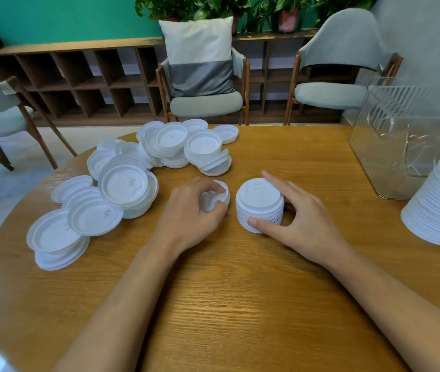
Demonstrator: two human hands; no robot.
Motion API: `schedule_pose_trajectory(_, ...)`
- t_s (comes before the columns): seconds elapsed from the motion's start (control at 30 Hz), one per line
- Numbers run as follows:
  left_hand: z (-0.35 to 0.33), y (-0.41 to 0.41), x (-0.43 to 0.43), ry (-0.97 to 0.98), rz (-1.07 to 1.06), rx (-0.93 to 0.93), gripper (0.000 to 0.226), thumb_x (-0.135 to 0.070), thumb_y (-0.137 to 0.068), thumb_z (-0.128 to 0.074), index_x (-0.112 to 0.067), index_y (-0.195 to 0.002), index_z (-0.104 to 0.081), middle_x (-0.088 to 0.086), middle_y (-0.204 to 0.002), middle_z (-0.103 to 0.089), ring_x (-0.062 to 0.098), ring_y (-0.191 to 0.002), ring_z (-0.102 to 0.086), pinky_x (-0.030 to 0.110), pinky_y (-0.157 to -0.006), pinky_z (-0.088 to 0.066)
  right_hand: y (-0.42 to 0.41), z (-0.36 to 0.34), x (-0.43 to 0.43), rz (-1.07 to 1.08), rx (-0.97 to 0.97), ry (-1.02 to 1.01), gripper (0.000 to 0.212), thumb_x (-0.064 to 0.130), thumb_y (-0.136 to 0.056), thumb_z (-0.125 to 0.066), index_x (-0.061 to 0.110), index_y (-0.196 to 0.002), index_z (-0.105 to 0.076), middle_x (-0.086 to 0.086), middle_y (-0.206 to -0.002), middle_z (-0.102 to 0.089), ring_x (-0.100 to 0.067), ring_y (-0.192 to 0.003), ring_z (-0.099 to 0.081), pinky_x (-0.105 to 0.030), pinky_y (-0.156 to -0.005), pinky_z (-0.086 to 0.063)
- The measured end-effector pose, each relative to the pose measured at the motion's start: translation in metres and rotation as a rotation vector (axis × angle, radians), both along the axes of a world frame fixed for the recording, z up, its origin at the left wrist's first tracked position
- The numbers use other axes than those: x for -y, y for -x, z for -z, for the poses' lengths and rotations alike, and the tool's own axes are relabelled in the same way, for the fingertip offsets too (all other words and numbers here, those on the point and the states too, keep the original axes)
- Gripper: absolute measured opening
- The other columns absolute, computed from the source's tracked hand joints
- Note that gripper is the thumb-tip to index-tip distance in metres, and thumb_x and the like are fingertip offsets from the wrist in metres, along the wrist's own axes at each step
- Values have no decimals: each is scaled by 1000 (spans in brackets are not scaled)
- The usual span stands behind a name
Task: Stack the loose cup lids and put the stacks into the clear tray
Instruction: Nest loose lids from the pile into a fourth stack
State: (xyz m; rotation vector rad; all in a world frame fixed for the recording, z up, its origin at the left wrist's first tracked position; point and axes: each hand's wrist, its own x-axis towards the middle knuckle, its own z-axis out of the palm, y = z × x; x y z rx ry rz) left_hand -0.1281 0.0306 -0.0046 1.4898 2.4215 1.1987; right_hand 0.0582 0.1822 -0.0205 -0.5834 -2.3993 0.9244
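Lid stack (pixel 259 205) stands pinched in your right hand (pixel 307 218); left of it, your left hand (pixel 192 210) grips a loose lid (pixel 214 200). Seat it crooked and the stack may topple.

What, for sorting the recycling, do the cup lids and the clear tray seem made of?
Cup lids: probably thin plastic, white, faintly translucent, matte; moulded rims and sip tabs. Clear tray: rigid transparent plastic, perhaps acrylic, glossy; ribbed see-through walls with glints.
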Motion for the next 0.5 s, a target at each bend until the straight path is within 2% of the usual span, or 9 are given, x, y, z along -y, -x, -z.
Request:
schedule_pose_trajectory(0.07, 0, 0, 1, 31, 13, 18, 32, -45, -87, -72, -26, -113, -76, -18, -115, -72, -2, -106, -62, 14, -89, -45, 0, 0, 0, 0, -5, -3, 93, 55, -77, -85, 42, -157, -40, 27, -139, -51, 11, -129, -44, -16, -108, -37)
schedule_pose_trajectory(0.17, 2, 3, 2, 67, 7, -24, 33, -37, -85, -81, -25, -115, -76, -15, -117, -73, 2, -109, -64, 5, -85, -39, -1, -1, 0, 1, 4, -7, 92, 55, -78, -85, 44, -157, -39, 33, -133, -47, 29, -122, -35, 2, -98, -28)
schedule_pose_trajectory(0.3, 3, 8, 2, -2, -18, -14, 16, -34, -92, -80, -24, -105, -81, -15, -109, -78, 2, -107, -68, 26, -93, -51, -1, -1, 0, 5, 8, -6, 92, 56, -78, -84, 45, -156, -39, 37, -131, -44, 36, -118, -29, 5, -94, -25)
schedule_pose_trajectory(0.37, 2, 5, 2, -49, -44, 16, 13, -31, -92, -81, -22, -101, -82, -17, -105, -78, -1, -107, -68, 24, -95, -50, -1, -2, 1, 3, 17, 4, 90, 55, -78, -84, 46, -156, -39, 39, -130, -42, 39, -117, -25, 8, -93, -22)
schedule_pose_trajectory(0.43, 3, 4, -1, -60, -65, 18, 12, -29, -89, -84, -21, -98, -82, -17, -103, -78, 0, -105, -68, 21, -94, -49, -1, -3, 1, 7, 19, 11, 93, 58, -77, -84, 45, -157, -38, 35, -134, -45, 28, -122, -34, 0, -98, -28)
schedule_pose_trajectory(0.5, 2, 3, -2, -71, -79, 47, 14, -31, -85, -87, -21, -93, -81, -17, -100, -77, -2, -103, -67, 11, -89, -45, -2, -4, 1, 10, 27, 26, 94, 59, -77, -83, 44, -158, -37, 32, -136, -46, 16, -126, -40, -12, -105, -33)
